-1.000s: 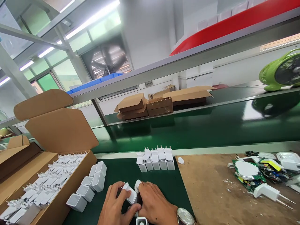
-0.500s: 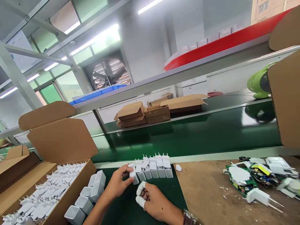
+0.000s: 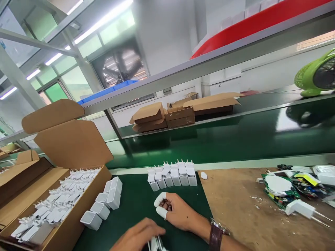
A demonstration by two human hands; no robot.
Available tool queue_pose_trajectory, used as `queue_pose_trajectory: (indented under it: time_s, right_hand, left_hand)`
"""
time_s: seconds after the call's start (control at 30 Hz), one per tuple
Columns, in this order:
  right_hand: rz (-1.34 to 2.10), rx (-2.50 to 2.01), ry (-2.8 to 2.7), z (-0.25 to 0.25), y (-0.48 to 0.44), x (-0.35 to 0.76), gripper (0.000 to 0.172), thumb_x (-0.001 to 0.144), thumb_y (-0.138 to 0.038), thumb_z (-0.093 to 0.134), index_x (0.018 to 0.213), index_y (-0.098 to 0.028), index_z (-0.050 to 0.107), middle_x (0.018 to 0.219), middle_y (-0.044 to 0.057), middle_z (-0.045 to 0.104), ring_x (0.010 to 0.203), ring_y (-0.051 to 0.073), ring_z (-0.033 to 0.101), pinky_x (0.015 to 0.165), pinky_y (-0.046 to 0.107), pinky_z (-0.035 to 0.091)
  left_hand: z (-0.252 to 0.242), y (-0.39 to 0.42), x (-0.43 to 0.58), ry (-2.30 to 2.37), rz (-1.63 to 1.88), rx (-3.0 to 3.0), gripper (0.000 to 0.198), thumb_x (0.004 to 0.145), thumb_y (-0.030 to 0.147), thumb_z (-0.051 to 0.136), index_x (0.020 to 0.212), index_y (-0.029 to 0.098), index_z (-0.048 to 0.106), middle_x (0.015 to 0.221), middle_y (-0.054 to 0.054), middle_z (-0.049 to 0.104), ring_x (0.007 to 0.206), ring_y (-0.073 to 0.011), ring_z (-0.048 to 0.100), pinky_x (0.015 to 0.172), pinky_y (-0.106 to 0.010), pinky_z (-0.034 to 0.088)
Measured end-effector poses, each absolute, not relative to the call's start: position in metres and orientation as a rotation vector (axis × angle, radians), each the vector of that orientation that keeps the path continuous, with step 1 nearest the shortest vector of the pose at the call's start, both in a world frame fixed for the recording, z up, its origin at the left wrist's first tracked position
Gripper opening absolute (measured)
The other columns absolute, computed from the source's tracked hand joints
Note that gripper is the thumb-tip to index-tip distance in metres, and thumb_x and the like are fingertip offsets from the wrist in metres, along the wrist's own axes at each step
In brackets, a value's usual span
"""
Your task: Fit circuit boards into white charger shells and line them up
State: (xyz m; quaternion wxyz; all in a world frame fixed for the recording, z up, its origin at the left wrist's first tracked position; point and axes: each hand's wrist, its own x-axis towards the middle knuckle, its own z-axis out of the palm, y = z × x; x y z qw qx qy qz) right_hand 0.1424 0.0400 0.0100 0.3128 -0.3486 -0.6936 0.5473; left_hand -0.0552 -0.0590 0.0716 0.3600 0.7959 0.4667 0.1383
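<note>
My right hand [image 3: 178, 211] hovers over the green mat [image 3: 133, 205], white covers on its thumb and forefinger. Those two tips are slightly apart with nothing visible between them; the other fingers curl into the palm. At the bottom edge my left hand [image 3: 142, 234] is blurred, over shiny white and metal pieces [image 3: 157, 244] that are partly cut off. Its fingertips are hidden, so a grip cannot be made out. Beyond both hands stands a row of white charger housings [image 3: 175, 179], with pronged plug parts at their tops.
Left of the mat are several open white housings [image 3: 101, 209] and a cardboard box [image 3: 86, 205] full of white plug parts. A brown board [image 3: 230, 202] on the right bears circuit boards [image 3: 280, 188] and a pronged plug [image 3: 300, 208]. A green belt [image 3: 222, 143] runs behind.
My left hand has let go of the leftmost charger housing and come back to the bottom edge. That housing stays in the row. My right hand keeps much the same pose.
</note>
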Motion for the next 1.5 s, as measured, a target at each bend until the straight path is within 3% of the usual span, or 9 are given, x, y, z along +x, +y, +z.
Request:
queue_pose_trajectory:
  time_s: [0.23,0.4,0.5,0.6,0.7,0.9,1.1,1.33,1.5]
  right_hand:
    - [1.419,-0.759,-2.051,0.03,0.03,0.155,0.041,0.067,-0.007,0.063,0.102,-0.022,0.078,0.091,-0.001,0.073,0.089,0.02,0.066,0.083,0.028,0.051]
    - [1.188,-0.777,-2.196,0.023,0.028,0.151,0.055,0.069,-0.025,0.079,0.123,-0.024,0.069,0.116,0.004,0.07,0.105,0.025,0.064,0.094,0.036,0.049]
    - [1.065,-0.892,-2.257,0.016,0.027,0.147,0.048,0.071,-0.031,0.081,0.117,-0.023,0.069,0.106,0.004,0.069,0.095,0.025,0.063,0.087,0.035,0.048]
    - [1.066,-0.958,-2.278,0.014,0.027,0.146,0.048,0.069,-0.037,0.083,0.111,-0.021,0.068,0.098,0.004,0.069,0.089,0.025,0.062,0.08,0.035,0.047]
    - [1.07,-0.985,-2.316,0.014,0.028,0.147,0.041,0.07,-0.036,0.08,0.107,-0.022,0.068,0.1,0.005,0.071,0.094,0.027,0.063,0.082,0.036,0.046]
    - [1.021,-1.029,-2.393,0.007,0.036,0.143,0.025,0.076,-0.033,0.071,0.098,-0.023,0.067,0.096,0.007,0.069,0.094,0.03,0.062,0.082,0.04,0.046]
    - [0.995,-1.043,-2.432,0.02,0.028,0.144,0.034,0.084,-0.038,0.063,0.114,-0.023,0.067,0.093,0.005,0.066,0.091,0.027,0.062,0.083,0.038,0.047]
    - [1.047,-1.038,-2.414,0.031,0.023,0.143,0.04,0.078,-0.036,0.07,0.116,-0.024,0.069,0.091,0.001,0.064,0.089,0.024,0.058,0.088,0.037,0.045]
    - [1.1,-1.051,-2.401,0.029,0.023,0.142,0.04,0.077,-0.028,0.072,0.116,-0.025,0.07,0.093,-0.001,0.066,0.088,0.021,0.059,0.103,0.041,0.041]
  left_hand:
    - [0.058,-0.046,-0.075,1.719,0.413,1.939,0.061,0.082,0.061,0.079,0.128,0.023,0.065,0.11,-0.008,0.071,0.095,-0.0285,0.068,0.08,-0.032,0.05]
    - [0.054,-0.037,-0.073,1.58,0.72,1.757,0.056,0.1,0.065,0.051,0.134,0.022,0.058,0.115,-0.009,0.069,0.103,-0.0254,0.067,0.09,-0.034,0.053]
    - [0.052,-0.026,-0.071,1.376,0.822,1.769,0.048,0.103,0.061,0.049,0.126,0.023,0.065,0.126,-0.011,0.068,0.116,-0.0265,0.065,0.099,-0.037,0.052]
    - [0.047,-0.017,-0.07,1.238,0.925,1.779,0.038,0.094,0.057,0.069,0.106,0.021,0.071,0.129,-0.013,0.066,0.121,-0.0292,0.064,0.103,-0.041,0.051]
    - [0.044,-0.013,-0.069,1.161,1.046,1.731,0.035,0.084,0.048,0.083,0.092,0.021,0.064,0.13,-0.015,0.069,0.122,-0.0309,0.066,0.105,-0.045,0.05]
    - [0.059,-0.015,-0.069,1.286,0.998,1.828,0.036,0.074,0.031,0.094,0.093,0.022,0.064,0.119,-0.008,0.079,0.113,-0.0281,0.072,0.1,-0.04,0.047]
    - [0.074,-0.036,-0.078,1.412,0.895,1.93,0.005,0.091,0.02,0.075,0.086,0.021,0.073,0.109,-0.005,0.079,0.103,-0.021,0.073,0.093,-0.031,0.05]
    - [0.061,-0.05,-0.086,1.382,0.878,2.161,0.006,0.096,0.024,0.075,0.091,0.024,0.079,0.106,-0.004,0.079,0.1,-0.0206,0.071,0.087,-0.027,0.054]
    - [0.055,-0.054,-0.084,1.381,0.741,2.491,0.015,0.102,0.019,0.063,0.107,0.026,0.076,0.115,-0.006,0.078,0.099,-0.0227,0.068,0.085,-0.033,0.057]
